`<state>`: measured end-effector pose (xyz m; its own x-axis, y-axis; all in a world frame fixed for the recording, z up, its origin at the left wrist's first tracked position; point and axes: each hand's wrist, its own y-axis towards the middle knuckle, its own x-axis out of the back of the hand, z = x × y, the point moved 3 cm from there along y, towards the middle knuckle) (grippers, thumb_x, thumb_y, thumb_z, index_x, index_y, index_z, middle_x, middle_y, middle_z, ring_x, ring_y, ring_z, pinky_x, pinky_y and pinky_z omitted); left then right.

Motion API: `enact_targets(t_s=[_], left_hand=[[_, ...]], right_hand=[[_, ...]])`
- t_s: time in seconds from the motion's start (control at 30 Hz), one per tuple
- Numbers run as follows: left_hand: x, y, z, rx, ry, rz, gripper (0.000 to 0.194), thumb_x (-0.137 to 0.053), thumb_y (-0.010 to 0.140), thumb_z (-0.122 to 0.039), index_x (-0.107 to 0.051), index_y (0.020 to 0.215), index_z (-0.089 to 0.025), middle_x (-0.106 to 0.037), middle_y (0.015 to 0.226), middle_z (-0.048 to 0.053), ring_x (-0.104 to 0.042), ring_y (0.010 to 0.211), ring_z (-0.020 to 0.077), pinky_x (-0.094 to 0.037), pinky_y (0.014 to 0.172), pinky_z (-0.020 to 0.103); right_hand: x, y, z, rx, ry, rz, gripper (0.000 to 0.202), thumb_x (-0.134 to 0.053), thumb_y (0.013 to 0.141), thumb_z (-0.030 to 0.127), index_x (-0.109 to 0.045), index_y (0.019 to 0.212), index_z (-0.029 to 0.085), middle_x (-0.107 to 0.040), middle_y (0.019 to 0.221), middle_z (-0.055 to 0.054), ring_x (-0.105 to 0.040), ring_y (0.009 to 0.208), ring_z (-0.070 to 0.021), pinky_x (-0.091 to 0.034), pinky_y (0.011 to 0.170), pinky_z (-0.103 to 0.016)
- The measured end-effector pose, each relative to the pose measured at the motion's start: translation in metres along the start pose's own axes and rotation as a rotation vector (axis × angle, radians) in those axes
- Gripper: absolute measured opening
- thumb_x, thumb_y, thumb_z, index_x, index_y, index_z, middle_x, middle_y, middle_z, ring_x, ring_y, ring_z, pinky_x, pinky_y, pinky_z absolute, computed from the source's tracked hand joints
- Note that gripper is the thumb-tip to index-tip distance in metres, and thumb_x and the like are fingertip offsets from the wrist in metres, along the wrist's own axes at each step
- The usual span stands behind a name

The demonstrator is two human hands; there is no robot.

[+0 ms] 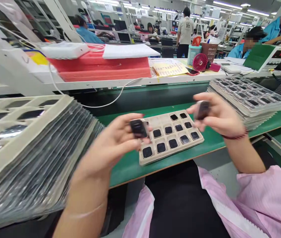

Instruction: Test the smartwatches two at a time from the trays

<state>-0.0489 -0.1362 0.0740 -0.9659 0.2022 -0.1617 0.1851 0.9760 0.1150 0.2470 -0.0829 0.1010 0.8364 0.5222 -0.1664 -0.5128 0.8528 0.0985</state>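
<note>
Held pieces: two, left piece (138, 128) and right piece (202, 110), dark, squarish
Tray (159, 119): one, on green tabletop (127, 168); eleven dark squares (173, 143) clearly seen, some cells behind fingers
Tray stacks: two, left stack (48, 165), right stack (246, 112); layers uncounted
Left hand (110, 142): grip narrowed, pinching left piece, above tray's left end
Right hand (218, 115): grip pinching right piece, blurred, by tray's right end
Facing: left piece's dark face towards wearer; both pieces' long axes unclear
Tray axis: left to right, right end farther off
</note>
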Motion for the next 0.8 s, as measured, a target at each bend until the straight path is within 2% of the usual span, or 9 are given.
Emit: enact_targets(t_s=[0.03, 0.07, 0.17, 0.27, 0.4, 0.57, 0.8], left_hand=[[-0.004, 0.01, 0.008, 0.014, 0.038, 0.044, 0.07, -0.085, 0.062, -0.021, -0.059, 0.127, -0.023, -0.072, 0.1, 0.006, -0.071, 0.078, 0.0194, -0.052, 0.06, 0.023], [-0.008, 0.021, 0.018, 0.05, 0.092, 0.06, 0.066, -0.083, 0.065, -0.023, -0.059, 0.126, -0.022, -0.072, 0.102, 0.007, -0.071, 0.078, 0.0193, -0.051, 0.059, 0.023], [-0.012, 0.048, 0.046, 0.077, 0.21, 0.017, 0.045, -0.076, 0.073, -0.035, -0.066, 0.112, -0.015, -0.071, 0.092, 0.008, -0.07, 0.069, 0.018, -0.046, 0.053, 0.023], [-0.006, 0.059, 0.061, 0.079, 0.248, -0.03, 0.036, -0.073, 0.073, -0.033, -0.067, 0.103, -0.014, -0.069, 0.081, 0.006, -0.068, 0.065, 0.0178, -0.041, 0.049, 0.022], [0.004, 0.062, 0.063, 0.086, 0.216, -0.037, 0.044, -0.073, 0.066, -0.021, -0.064, 0.108, -0.016, -0.07, 0.09, 0.006, -0.07, 0.076, 0.0199, -0.045, 0.053, 0.022], [0.016, 0.072, 0.067, 0.072, 0.199, -0.106, 0.042, -0.072, 0.065, -0.023, -0.063, 0.105, -0.015, -0.069, 0.083, 0.005, -0.065, 0.064, 0.0155, -0.041, 0.05, 0.022], [0.03, 0.088, 0.082, 0.047, 0.145, -0.158, 0.039, -0.068, 0.069, -0.021, -0.059, 0.107, -0.014, -0.069, 0.088, 0.004, -0.062, 0.063, 0.0123, -0.041, 0.054, 0.023]], right_hand=[[-0.003, 0.011, -0.008, 0.025, -0.026, 0.039, 0.054, -0.074, 0.083, 0.022, -0.054, 0.133, 0.024, -0.065, 0.124, -0.006, -0.07, 0.093, -0.0181, -0.06, 0.074, -0.029], [-0.004, 0.023, -0.019, 0.037, -0.056, 0.075, 0.056, -0.076, 0.079, 0.021, -0.055, 0.131, 0.024, -0.067, 0.123, -0.007, -0.071, 0.09, -0.0177, -0.06, 0.07, -0.026], [-0.004, 0.061, -0.056, 0.002, -0.145, 0.085, 0.04, -0.072, 0.079, 0.028, -0.062, 0.116, 0.018, -0.072, 0.111, -0.01, -0.073, 0.078, -0.0162, -0.06, 0.058, -0.022], [-0.004, 0.083, -0.079, -0.039, -0.201, 0.065, 0.031, -0.068, 0.079, 0.026, -0.064, 0.108, 0.015, -0.074, 0.101, -0.009, -0.072, 0.068, -0.0137, -0.057, 0.052, -0.019], [-0.009, 0.093, -0.086, -0.095, -0.208, 0.116, 0.043, -0.067, 0.075, 0.015, -0.062, 0.117, 0.017, -0.073, 0.112, -0.009, -0.075, 0.079, -0.0162, -0.061, 0.058, -0.021], [-0.013, 0.107, -0.094, -0.09, -0.208, 0.166, 0.045, -0.067, 0.073, 0.012, -0.061, 0.116, 0.017, -0.073, 0.111, -0.009, -0.074, 0.076, -0.0136, -0.06, 0.057, -0.019], [-0.012, 0.142, -0.111, -0.111, -0.226, 0.257, 0.044, -0.064, 0.072, 0.009, -0.059, 0.115, 0.016, -0.073, 0.109, -0.01, -0.074, 0.074, -0.0135, -0.058, 0.058, -0.019]])
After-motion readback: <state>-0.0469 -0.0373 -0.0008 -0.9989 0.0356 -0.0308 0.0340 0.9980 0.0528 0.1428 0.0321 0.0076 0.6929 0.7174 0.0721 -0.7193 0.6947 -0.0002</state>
